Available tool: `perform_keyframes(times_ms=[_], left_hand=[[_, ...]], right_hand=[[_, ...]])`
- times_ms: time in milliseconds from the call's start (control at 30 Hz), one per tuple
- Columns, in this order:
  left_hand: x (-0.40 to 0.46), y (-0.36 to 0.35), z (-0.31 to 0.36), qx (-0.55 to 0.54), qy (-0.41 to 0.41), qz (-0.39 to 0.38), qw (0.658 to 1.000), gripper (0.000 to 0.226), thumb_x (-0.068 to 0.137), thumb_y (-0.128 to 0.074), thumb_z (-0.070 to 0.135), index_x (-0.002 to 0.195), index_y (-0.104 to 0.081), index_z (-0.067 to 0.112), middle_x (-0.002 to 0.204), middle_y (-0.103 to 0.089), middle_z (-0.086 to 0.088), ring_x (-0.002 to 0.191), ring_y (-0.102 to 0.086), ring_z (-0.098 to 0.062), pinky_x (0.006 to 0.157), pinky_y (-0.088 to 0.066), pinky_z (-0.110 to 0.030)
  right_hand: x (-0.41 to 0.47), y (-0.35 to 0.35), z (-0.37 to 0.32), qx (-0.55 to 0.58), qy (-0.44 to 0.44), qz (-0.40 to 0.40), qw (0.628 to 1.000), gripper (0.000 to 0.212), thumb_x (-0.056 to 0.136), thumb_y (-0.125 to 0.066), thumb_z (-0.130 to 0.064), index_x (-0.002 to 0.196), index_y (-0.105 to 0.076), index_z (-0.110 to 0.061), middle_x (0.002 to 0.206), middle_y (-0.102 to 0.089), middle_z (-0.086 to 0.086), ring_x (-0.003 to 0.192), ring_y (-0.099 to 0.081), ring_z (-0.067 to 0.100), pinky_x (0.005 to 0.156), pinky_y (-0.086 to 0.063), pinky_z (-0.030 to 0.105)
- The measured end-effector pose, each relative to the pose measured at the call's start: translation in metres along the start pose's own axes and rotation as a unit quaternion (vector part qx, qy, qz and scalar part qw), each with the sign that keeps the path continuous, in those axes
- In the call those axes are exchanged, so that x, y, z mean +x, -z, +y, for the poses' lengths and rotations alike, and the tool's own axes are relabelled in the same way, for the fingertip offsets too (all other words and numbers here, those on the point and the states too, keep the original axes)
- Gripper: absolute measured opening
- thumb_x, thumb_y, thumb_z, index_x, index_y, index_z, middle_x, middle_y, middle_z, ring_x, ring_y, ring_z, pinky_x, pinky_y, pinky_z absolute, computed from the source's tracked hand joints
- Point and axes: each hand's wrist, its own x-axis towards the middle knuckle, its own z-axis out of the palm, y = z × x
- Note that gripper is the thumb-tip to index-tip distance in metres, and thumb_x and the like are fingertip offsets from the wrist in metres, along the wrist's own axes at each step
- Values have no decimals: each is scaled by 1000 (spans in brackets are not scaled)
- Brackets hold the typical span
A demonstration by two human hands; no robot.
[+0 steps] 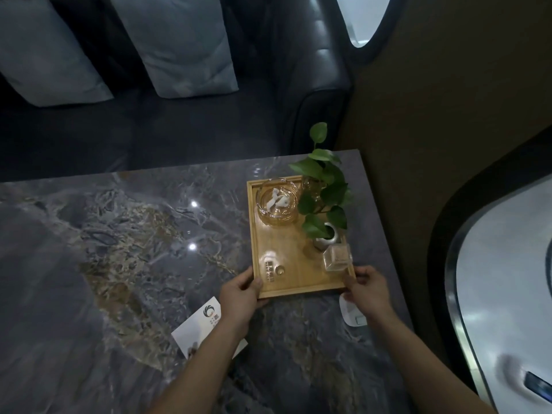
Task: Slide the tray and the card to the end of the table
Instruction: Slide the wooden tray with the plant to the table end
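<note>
A wooden tray [286, 282] lies on the dark marble table [134, 234], near its far right corner. It carries a glass ashtray [278, 202], a small potted plant [324, 201] and a clear square glass [337, 257]. My left hand [241, 295] grips the tray's near left corner, thumb on the rim. My right hand [368, 289] grips the near right corner. A white card [197, 325] with a logo lies flat on the table under my left forearm, partly hidden by it.
A small white object [352, 313] lies on the table under my right wrist. A dark sofa [179, 115] with two grey cushions [182, 46] stands beyond the table's far edge. A curved wall with windows [507, 294] runs along the right.
</note>
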Motion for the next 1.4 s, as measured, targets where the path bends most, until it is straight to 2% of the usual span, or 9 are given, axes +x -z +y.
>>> perform_keyframes(times_ms=[133, 333, 467, 567, 833, 967, 1167, 1300, 1400], left_hand=[[0, 2, -3, 6, -17, -2, 1000, 39, 93, -65, 4, 131, -64, 15, 112, -74, 0, 100, -71, -20, 68, -63, -29], [3, 3, -2, 33, -27, -4, 999, 39, 90, -67, 0, 124, -69, 18, 100, -77, 5, 95, -74, -19, 68, -63, -30], [7, 1, -2, 84, -50, 18, 995, 38, 89, -68, -1, 121, -71, 19, 107, -78, 2, 99, -73, -17, 93, -58, -44], [6, -5, -3, 105, -69, 21, 992, 38, 88, -69, 1, 117, -73, 25, 105, -79, 6, 99, -73, -13, 97, -56, -44], [7, -36, -1, 126, -79, -18, 989, 37, 88, -69, 1, 115, -74, 25, 105, -79, 6, 100, -73, -14, 99, -55, -45], [9, -50, 0, 152, -93, -26, 984, 37, 87, -71, 3, 113, -75, 29, 103, -79, 9, 98, -73, -11, 97, -56, -43], [9, -66, 0, 172, -105, -32, 979, 40, 85, -72, 4, 111, -73, 35, 100, -78, 15, 95, -72, -5, 91, -58, -33], [9, -73, 0, 192, -117, -32, 974, 38, 85, -72, 3, 117, -74, 26, 98, -77, 16, 90, -71, 1, 87, -57, -25], [10, -74, 1, 209, -121, -34, 970, 37, 86, -73, 5, 114, -74, 29, 99, -78, 14, 91, -72, -4, 89, -59, -31]], right_hand=[[5, 2, -1, -75, 18, 7, 997, 11, 84, -71, -16, 80, -61, -17, 77, -70, 8, 72, -69, 25, 68, -59, 44], [7, 3, -5, -153, 53, 21, 987, 16, 81, -73, -26, 72, -60, -22, 68, -68, -3, 65, -66, 15, 54, -47, 27], [9, 7, -12, -237, 81, 11, 968, 23, 82, -69, -28, 64, -56, -26, 59, -63, -9, 58, -59, 6, 47, -36, 22], [12, 12, -15, -267, 93, 10, 959, 27, 86, -66, -25, 61, -54, -26, 57, -59, -10, 56, -57, 9, 47, -35, 23], [22, 35, -14, -255, 76, 40, 963, 18, 89, -62, -22, 72, -58, -25, 64, -63, -4, 59, -61, 11, 47, -40, 22], [25, 45, -11, -252, 50, 46, 965, 7, 91, -60, -22, 85, -61, -18, 76, -65, 1, 69, -64, 17, 57, -50, 31], [23, 58, -7, -215, 56, 58, 973, 4, 94, -57, -21, 92, -56, -17, 77, -58, -2, 66, -54, 10, 49, -35, 21], [19, 61, -7, -200, 51, 60, 977, 6, 96, -51, -20, 97, -56, -15, 75, -56, -2, 66, -54, 14, 52, -37, 26], [14, 61, -5, -210, 55, 52, 975, 11, 96, -48, -15, 95, -58, -10, 79, -63, 7, 70, -61, 23, 57, -44, 30]])
